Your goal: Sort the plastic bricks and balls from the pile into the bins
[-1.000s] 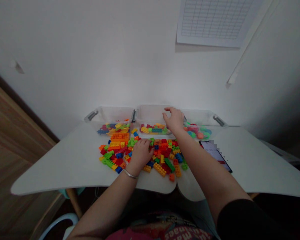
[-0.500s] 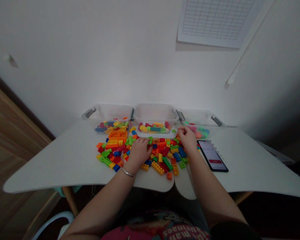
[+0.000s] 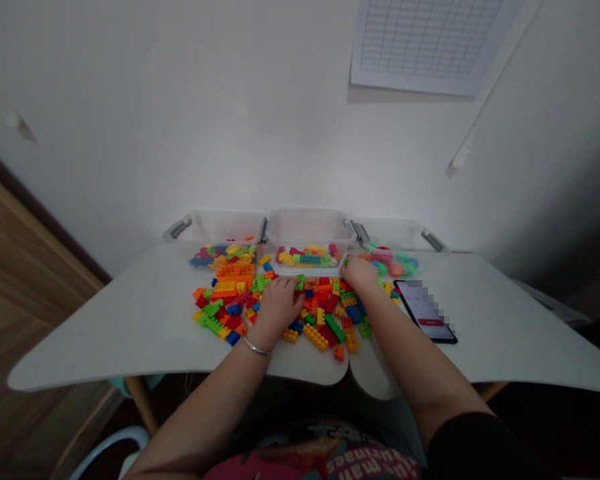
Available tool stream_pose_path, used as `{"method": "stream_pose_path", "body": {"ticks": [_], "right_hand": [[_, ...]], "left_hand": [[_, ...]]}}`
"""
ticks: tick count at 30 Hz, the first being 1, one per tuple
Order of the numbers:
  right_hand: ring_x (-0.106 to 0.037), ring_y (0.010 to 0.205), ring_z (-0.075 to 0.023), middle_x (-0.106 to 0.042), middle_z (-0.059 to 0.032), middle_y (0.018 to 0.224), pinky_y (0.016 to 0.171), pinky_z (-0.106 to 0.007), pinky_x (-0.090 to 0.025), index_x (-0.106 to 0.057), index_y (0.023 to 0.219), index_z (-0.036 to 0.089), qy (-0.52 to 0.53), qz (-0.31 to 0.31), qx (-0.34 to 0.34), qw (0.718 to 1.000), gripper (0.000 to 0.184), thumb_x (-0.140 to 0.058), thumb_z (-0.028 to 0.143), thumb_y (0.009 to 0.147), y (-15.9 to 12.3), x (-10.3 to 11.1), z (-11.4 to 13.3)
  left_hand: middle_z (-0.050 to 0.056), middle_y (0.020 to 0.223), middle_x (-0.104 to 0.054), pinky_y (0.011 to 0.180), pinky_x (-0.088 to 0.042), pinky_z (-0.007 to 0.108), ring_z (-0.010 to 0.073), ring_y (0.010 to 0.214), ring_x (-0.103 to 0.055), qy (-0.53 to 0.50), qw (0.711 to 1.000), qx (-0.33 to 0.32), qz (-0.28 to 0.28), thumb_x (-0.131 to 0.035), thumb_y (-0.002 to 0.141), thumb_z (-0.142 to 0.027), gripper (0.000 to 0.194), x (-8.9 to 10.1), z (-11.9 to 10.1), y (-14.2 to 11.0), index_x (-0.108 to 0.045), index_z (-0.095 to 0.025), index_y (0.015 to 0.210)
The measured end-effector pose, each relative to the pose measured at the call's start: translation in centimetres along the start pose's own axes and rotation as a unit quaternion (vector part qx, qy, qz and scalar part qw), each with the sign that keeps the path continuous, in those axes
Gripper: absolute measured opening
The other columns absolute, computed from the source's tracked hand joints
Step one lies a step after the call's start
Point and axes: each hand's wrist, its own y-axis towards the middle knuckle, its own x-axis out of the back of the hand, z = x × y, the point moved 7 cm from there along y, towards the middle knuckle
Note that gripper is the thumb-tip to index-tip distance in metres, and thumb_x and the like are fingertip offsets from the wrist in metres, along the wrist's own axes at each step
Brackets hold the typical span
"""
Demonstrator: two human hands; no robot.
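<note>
Near edge: a pink printed shirt (image 3: 320, 457) fills the bottom of the view, a black sleeve (image 3: 480, 447) covers the upper right arm, and a pale blue chair back (image 3: 110, 440) shows below the table at left.

Left hand (image 3: 280, 308): rests on the near middle of the pile, fingers curled down over the bricks, a silver bangle (image 3: 256, 347) at the wrist. It is neither spread flat nor visibly pinching; I cannot tell if it holds a brick.

Right hand (image 3: 360, 275): sits at the far right of the pile, just in front of the middle tub, its fingers drawn together and mostly hidden. I cannot tell if they pinch anything.

Loose bricks: about the hands, plastic building bricks (image 3: 325, 327) in red, orange, yellow, green and blue lie scattered in 1 heap on the white table (image 3: 105, 333).

Step in hand: both hands are in the heap, with bricks in all 3 tubs.

Next reach: the middle tub is closest to the right hand; the left hand has bricks all around it.

Tubs: along the far side stand 3 clear plastic tubs: left tub (image 3: 215, 227), middle tub (image 3: 307, 227) and right tub (image 3: 400, 235), the last holding rounder pieces.

Right of the heap: a smartphone (image 3: 424, 312) lies lit on the table.

Far wall: a gridded white sheet (image 3: 425, 43) hangs high up.
</note>
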Motion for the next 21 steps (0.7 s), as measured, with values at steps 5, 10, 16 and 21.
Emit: {"method": "stream_pose_path", "body": {"ticks": [5,10,16,21], "right_hand": [[-0.065,0.111,-0.0322,-0.065,-0.0254,0.120,0.089,-0.045,-0.051,-0.060,0.121,0.010,-0.003,-0.003,-0.014,1.000,0.038,-0.045,0.027,0.090,0.49,-0.66,0.16],[-0.066,0.110,-0.0313,-0.065,-0.0248,0.120,0.089,-0.044,-0.051,-0.058,0.124,0.009,0.003,-0.010,-0.017,1.000,0.040,-0.043,0.027,0.091,0.65,-0.75,-0.19],[-0.066,0.110,-0.0306,-0.066,-0.0241,0.120,0.090,-0.043,-0.051,-0.061,0.119,0.010,0.003,-0.001,-0.009,1.000,0.037,-0.042,0.027,0.093,0.64,-0.78,-0.34],[-0.067,0.110,-0.0290,-0.067,-0.0232,0.119,0.089,-0.040,-0.052,-0.061,0.119,0.011,0.003,0.003,-0.013,1.000,0.035,-0.044,0.022,0.090,0.49,-0.91,-0.54]], "left_hand": [[0.011,0.117,-0.067,0.101,-0.044,0.040,0.0270,0.113,-0.057,0.010,1.000,0.004,0.011,-0.056,0.088,-0.030,0.037,0.03,-0.04,-0.01,-0.062,-0.016,0.122],[0.012,0.117,-0.067,0.101,-0.044,0.041,0.0275,0.113,-0.057,-0.002,1.000,0.004,0.007,-0.056,0.088,-0.029,0.037,0.09,-0.02,-0.01,-0.062,-0.016,0.122],[0.012,0.116,-0.067,0.100,-0.044,0.040,0.0263,0.112,-0.057,-0.002,1.000,0.000,0.007,-0.055,0.088,-0.029,0.037,0.02,-0.04,0.01,-0.062,-0.016,0.122],[0.011,0.116,-0.067,0.101,-0.043,0.040,0.0267,0.113,-0.057,0.002,1.000,-0.003,0.005,-0.055,0.089,-0.030,0.037,-0.09,0.08,0.02,-0.062,-0.015,0.122]]}}
